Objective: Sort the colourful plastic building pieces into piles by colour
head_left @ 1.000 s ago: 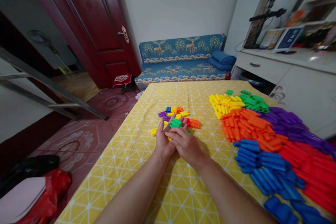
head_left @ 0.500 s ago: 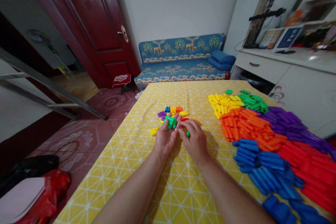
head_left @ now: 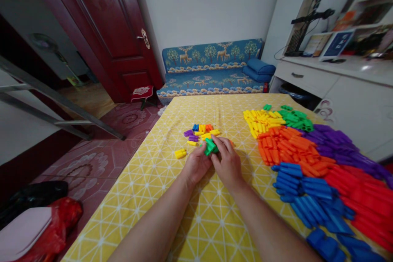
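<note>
Green plastic building blocks [head_left: 210, 146], tube-shaped and joined in a small cluster, are held between my two hands above the table. My left hand [head_left: 198, 164] cups them from below and the left, fingers curled. From the right, my right hand [head_left: 227, 159] closes its thumb and fingers on the same cluster. Just beyond lie loose yellow blocks [head_left: 206, 135], purple blocks [head_left: 190, 134], a blue block [head_left: 195, 127] and an orange block [head_left: 209, 127]. A single yellow block [head_left: 180, 153] rests left of my left hand. My fingers partly cover the green cluster.
Along the table's right side lie piles of yellow [head_left: 263, 121], green [head_left: 296, 119], orange [head_left: 288, 147], purple [head_left: 334, 145], blue [head_left: 307, 190] and red blocks [head_left: 362, 196]. A patterned yellow cloth [head_left: 147, 196] covers the table. Behind it stands a blue sofa [head_left: 211, 75].
The green cluster has shifted right and slightly nearer. My left hand has turned inward from an open palm, and my right hand has closed onto the blocks.
</note>
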Demonstrator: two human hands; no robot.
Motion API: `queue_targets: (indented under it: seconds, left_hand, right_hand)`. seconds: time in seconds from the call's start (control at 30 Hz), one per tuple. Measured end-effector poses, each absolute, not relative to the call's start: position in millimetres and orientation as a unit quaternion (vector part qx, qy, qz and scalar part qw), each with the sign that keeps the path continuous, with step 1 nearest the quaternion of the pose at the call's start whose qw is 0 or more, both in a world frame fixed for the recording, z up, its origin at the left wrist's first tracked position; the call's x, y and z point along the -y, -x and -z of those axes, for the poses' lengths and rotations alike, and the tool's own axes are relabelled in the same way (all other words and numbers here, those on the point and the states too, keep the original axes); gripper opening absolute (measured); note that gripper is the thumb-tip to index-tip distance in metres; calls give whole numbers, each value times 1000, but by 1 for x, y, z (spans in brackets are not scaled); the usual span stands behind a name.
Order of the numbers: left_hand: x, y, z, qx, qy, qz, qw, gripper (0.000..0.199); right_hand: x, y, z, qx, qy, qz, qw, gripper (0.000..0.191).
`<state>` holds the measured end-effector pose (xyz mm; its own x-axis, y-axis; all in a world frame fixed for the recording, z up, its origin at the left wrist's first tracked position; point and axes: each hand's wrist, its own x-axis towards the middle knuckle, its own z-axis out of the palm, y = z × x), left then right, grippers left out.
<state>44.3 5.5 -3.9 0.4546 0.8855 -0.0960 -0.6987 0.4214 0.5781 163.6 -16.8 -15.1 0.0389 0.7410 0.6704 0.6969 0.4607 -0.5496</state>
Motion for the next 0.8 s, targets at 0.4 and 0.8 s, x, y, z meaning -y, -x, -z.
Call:
queue_targets:
  seconds: [0.4,0.8]
  left_hand:
    - [-6,-46,2,-187,-253,-501,806,27]
    - [-11,-28,-3,-71,-121,-496,857,78]
  right_hand:
    - [10,-165,18,540,535,-186,623,25]
    - [9,-176,-1,246,355,-544,720,34]
